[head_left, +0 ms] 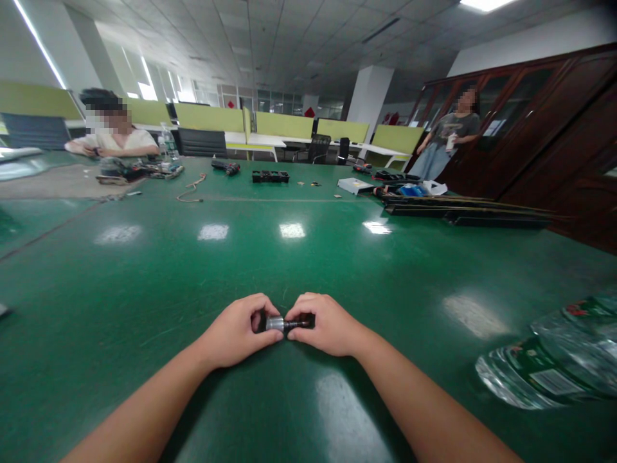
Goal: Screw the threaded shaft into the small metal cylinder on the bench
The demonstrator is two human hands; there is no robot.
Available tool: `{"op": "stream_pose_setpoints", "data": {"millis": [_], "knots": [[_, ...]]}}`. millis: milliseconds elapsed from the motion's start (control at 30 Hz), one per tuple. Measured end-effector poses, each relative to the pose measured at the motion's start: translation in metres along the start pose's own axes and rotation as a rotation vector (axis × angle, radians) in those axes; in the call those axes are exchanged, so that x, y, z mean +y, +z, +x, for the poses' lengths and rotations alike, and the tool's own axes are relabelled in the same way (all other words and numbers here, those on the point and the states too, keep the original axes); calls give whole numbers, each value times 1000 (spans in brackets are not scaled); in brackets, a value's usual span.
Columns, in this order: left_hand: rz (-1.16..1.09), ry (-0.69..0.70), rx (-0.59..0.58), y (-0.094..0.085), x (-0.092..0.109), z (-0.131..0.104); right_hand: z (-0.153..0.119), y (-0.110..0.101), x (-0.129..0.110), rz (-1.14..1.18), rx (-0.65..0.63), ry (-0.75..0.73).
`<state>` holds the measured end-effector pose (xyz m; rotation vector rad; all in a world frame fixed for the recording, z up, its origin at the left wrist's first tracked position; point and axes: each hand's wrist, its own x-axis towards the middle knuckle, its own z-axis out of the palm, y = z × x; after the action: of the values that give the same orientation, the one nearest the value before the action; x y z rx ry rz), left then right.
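Close to the middle of the green table (241, 257), my left hand (241, 331) is closed round the silver metal cylinder (275, 323), its dark left end mostly inside the palm. My right hand (328, 325) pinches the thin dark shaft (292, 325) that extends from the cylinder's right side. Both hands face each other, with their fingertips nearly touching. The piece lies about level, left to right, just above or on the table; which of the two is unclear. Its right end is partly hidden by my right fingers.
Clear plastic bottles (544, 376) lie at the right. Dark long bars (496, 215), a white box (355, 186), a black tray-like part (270, 176), a power tool (225, 167) and a cord (191, 188) are farther back. One person sits back left; another stands back right.
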<state>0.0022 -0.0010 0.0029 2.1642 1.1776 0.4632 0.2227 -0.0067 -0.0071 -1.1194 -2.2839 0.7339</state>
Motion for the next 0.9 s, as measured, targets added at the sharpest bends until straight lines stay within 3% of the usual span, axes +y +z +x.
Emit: {"op": "stream_pose_setpoints", "data": {"millis": [900], "knots": [[8,2,-11,1,-3,-1,-1,-3,0,-31,30,1]]}}
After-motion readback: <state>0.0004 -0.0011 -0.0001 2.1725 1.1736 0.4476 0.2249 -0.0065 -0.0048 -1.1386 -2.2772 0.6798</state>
